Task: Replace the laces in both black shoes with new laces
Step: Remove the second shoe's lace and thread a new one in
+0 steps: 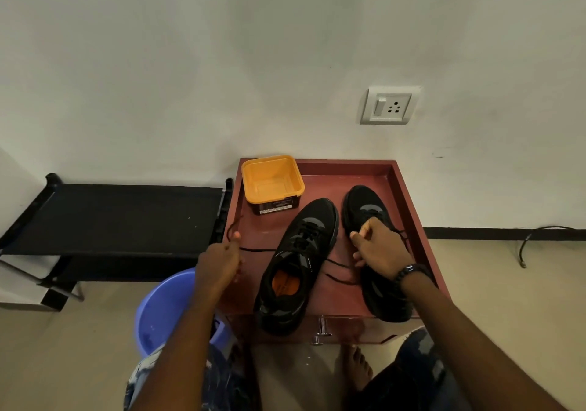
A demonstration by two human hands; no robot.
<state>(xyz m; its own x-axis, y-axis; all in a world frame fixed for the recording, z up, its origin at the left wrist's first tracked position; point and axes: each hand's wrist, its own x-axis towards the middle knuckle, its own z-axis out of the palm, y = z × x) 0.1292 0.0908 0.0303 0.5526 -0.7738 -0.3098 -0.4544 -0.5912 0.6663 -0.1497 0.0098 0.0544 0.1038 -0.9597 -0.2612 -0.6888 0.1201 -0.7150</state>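
Observation:
Two black shoes stand on a red-brown cabinet top [345, 172]. The left shoe [298, 264] has an orange insole and a black lace in its eyelets. Over the left edge of the cabinet, my left hand [220, 263] pinches a thin black lace [253, 249] that runs from it across to the left shoe. My right hand [379, 244] lies over the middle of the right shoe [364, 207], fingers curled at its lace area. Loose lace ends [341, 271] trail between the two shoes.
An empty yellow tub [272, 180] sits at the cabinet's back left. A black folding rack [120, 217] stands to the left, a blue bucket [165, 312] on the floor below my left arm. A wall socket [390, 105] and a floor cable [526, 245] are to the right.

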